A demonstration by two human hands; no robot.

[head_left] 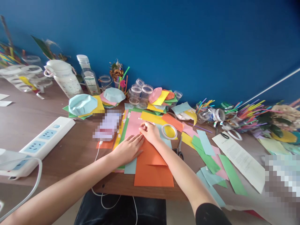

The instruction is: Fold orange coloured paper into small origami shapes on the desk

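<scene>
Fingertips of right hand (pixel 151 134) bunched at upper edge of orange paper (pixel 151 154); whether pinching, cannot tell. Left hand (pixel 129 147) flat across its left edge, thumb apart, seemingly to steady it against the table (pixel 81 137). Alongside, probably for easy reach: one tape roll (pixel 162 131), one pair of scissors (pixel 179 146). Farther out: two light-blue paper rounds (pixel 82 104).

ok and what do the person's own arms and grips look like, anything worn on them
The left grip and right grip are bare, ungloved hands. Both forearms are bare too, with no watch or bracelet visible. A plain black sleeve shows near the right elbow; none shows on the left arm.
</scene>
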